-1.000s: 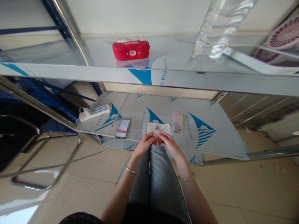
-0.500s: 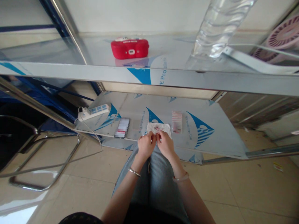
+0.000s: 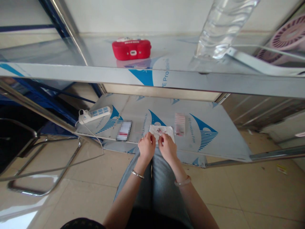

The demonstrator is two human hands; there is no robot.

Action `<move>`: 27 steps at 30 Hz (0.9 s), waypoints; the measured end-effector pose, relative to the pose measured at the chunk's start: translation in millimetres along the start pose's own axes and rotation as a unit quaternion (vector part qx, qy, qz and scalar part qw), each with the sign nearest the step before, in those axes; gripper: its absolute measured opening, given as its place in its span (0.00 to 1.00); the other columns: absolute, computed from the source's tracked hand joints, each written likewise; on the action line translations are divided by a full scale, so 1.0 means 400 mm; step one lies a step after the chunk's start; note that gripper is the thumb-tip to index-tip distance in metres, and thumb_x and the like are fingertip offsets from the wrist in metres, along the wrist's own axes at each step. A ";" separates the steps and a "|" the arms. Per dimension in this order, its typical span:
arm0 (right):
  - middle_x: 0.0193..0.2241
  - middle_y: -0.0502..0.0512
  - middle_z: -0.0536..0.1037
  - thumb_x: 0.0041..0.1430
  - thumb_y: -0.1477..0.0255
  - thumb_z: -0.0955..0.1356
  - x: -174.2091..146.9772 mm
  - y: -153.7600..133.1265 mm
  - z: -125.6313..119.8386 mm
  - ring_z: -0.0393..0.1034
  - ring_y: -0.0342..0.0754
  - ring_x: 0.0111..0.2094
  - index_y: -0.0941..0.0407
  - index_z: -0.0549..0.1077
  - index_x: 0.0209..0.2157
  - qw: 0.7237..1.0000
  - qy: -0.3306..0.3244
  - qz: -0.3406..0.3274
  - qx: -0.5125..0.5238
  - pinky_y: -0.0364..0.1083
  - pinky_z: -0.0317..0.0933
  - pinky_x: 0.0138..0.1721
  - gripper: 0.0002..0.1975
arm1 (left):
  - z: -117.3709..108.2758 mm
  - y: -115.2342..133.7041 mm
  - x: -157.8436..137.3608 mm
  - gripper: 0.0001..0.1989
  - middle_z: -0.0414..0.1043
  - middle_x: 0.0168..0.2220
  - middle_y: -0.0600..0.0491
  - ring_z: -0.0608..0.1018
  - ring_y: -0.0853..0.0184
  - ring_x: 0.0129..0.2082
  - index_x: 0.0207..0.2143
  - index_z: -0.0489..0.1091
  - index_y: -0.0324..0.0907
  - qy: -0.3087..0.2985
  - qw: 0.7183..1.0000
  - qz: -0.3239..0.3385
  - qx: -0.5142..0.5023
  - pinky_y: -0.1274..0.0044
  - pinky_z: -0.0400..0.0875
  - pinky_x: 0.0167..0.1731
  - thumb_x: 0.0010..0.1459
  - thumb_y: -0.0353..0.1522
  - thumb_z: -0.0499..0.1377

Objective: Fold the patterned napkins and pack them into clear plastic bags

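Observation:
On the lower shelf, a white paper sheet (image 3: 168, 129) bears several small dark and reddish pieces (image 3: 160, 130), too small to name. My left hand (image 3: 146, 147) is closed at the sheet's near left edge, its fingers pinched together. My right hand (image 3: 167, 147) is also closed, with its fingertips over the near part of the sheet. Whatever the fingers hold is too small or hidden to make out. Just right of the sheet lies a clear plastic pack (image 3: 179, 124) with pinkish strips and small red bits inside.
A phone (image 3: 124, 130) with a blurred screen and a white power strip (image 3: 94, 114) lie to the left on the lower shelf (image 3: 228, 136). Above my hands runs the upper shelf's edge (image 3: 105, 72), holding a red case (image 3: 132, 50), a clear bottle (image 3: 219, 35) and a pink fan (image 3: 289, 33).
My hands have moved slightly apart; the left has shifted a little to the left and up from the right. The sheet and the pack stay in place.

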State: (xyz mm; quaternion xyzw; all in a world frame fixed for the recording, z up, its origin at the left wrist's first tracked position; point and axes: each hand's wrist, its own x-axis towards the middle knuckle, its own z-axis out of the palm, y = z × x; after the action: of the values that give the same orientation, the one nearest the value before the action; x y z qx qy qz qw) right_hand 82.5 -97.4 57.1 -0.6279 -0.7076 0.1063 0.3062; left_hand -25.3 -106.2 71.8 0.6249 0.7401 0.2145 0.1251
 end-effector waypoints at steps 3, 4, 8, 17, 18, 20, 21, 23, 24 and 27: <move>0.31 0.56 0.73 0.58 0.71 0.61 -0.007 0.010 0.006 0.67 0.49 0.33 0.55 0.69 0.33 0.998 0.018 0.020 0.049 0.44 0.57 0.31 0.07 | 0.001 -0.004 0.002 0.09 0.74 0.30 0.50 0.76 0.65 0.32 0.34 0.66 0.42 -0.003 1.000 0.028 0.008 0.77 0.60 0.33 0.61 0.33 0.48; 0.31 0.55 0.73 0.58 0.70 0.62 -0.008 0.012 0.007 0.67 0.49 0.33 0.55 0.69 0.33 0.997 0.033 0.031 0.063 0.44 0.58 0.31 0.06 | 0.002 -0.005 0.000 0.09 0.74 0.29 0.51 0.76 0.65 0.32 0.34 0.66 0.42 -0.005 0.999 0.035 0.005 0.77 0.60 0.34 0.61 0.33 0.48; 0.36 0.56 0.72 0.56 0.69 0.64 -0.009 0.016 0.005 0.67 0.49 0.36 0.55 0.70 0.36 0.991 0.076 0.038 0.107 0.43 0.59 0.31 0.07 | 0.014 -0.007 -0.009 0.10 0.74 0.30 0.52 0.75 0.66 0.31 0.33 0.67 0.43 -0.009 0.998 0.052 -0.025 0.78 0.60 0.34 0.62 0.36 0.49; 0.38 0.58 0.74 0.57 0.68 0.64 -0.012 0.034 0.025 0.69 0.50 0.37 0.55 0.76 0.35 0.979 0.016 0.039 0.201 0.47 0.64 0.37 0.10 | 0.027 -0.014 -0.021 0.11 0.74 0.34 0.52 0.74 0.69 0.31 0.36 0.69 0.43 0.008 0.993 0.071 -0.092 0.79 0.59 0.30 0.63 0.35 0.48; 0.37 0.57 0.75 0.56 0.67 0.64 -0.013 0.038 0.031 0.69 0.49 0.35 0.55 0.76 0.35 0.974 0.012 0.046 0.220 0.47 0.65 0.37 0.10 | 0.026 -0.014 -0.023 0.11 0.74 0.34 0.52 0.74 0.69 0.32 0.36 0.69 0.43 0.010 0.992 0.074 -0.097 0.79 0.59 0.31 0.63 0.35 0.48; 0.37 0.58 0.75 0.55 0.67 0.65 -0.014 0.046 0.041 0.69 0.47 0.31 0.56 0.75 0.36 0.967 0.009 0.064 0.247 0.47 0.65 0.35 0.11 | 0.028 -0.016 -0.027 0.11 0.74 0.35 0.52 0.74 0.68 0.32 0.36 0.70 0.43 0.014 0.992 0.083 -0.098 0.79 0.60 0.32 0.62 0.35 0.49; 0.38 0.58 0.75 0.54 0.67 0.65 -0.015 0.050 0.045 0.68 0.46 0.29 0.56 0.75 0.37 0.965 0.011 0.072 0.252 0.47 0.65 0.34 0.11 | 0.029 -0.017 -0.029 0.11 0.74 0.35 0.52 0.74 0.68 0.33 0.36 0.70 0.43 0.015 0.992 0.087 -0.094 0.78 0.60 0.34 0.62 0.35 0.49; 0.39 0.58 0.74 0.52 0.68 0.67 -0.015 0.058 0.050 0.68 0.45 0.27 0.56 0.75 0.39 0.964 0.018 0.084 0.252 0.47 0.65 0.33 0.13 | 0.034 -0.020 -0.034 0.10 0.74 0.35 0.51 0.74 0.67 0.34 0.36 0.70 0.43 0.014 0.992 0.096 -0.081 0.77 0.60 0.36 0.62 0.35 0.50; 0.40 0.59 0.74 0.51 0.69 0.67 -0.015 0.062 0.052 0.67 0.45 0.28 0.56 0.75 0.40 0.965 0.020 0.084 0.249 0.47 0.65 0.33 0.13 | 0.036 -0.021 -0.037 0.10 0.74 0.35 0.51 0.74 0.66 0.35 0.35 0.70 0.43 0.011 0.992 0.099 -0.073 0.76 0.60 0.37 0.61 0.35 0.51; 0.41 0.59 0.73 0.48 0.72 0.68 -0.014 0.075 0.059 0.69 0.49 0.34 0.55 0.75 0.41 0.970 0.019 0.074 0.232 0.49 0.65 0.37 0.15 | 0.041 -0.026 -0.042 0.10 0.74 0.35 0.51 0.73 0.65 0.37 0.34 0.70 0.43 -0.006 0.992 0.115 -0.057 0.75 0.60 0.39 0.62 0.35 0.50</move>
State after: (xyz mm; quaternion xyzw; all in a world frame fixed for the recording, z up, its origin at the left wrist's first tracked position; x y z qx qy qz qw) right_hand 94.1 -91.7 20.7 -0.5919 -0.6094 0.2776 0.4485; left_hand -23.8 -121.4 51.1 0.6991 0.6490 0.2659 0.1392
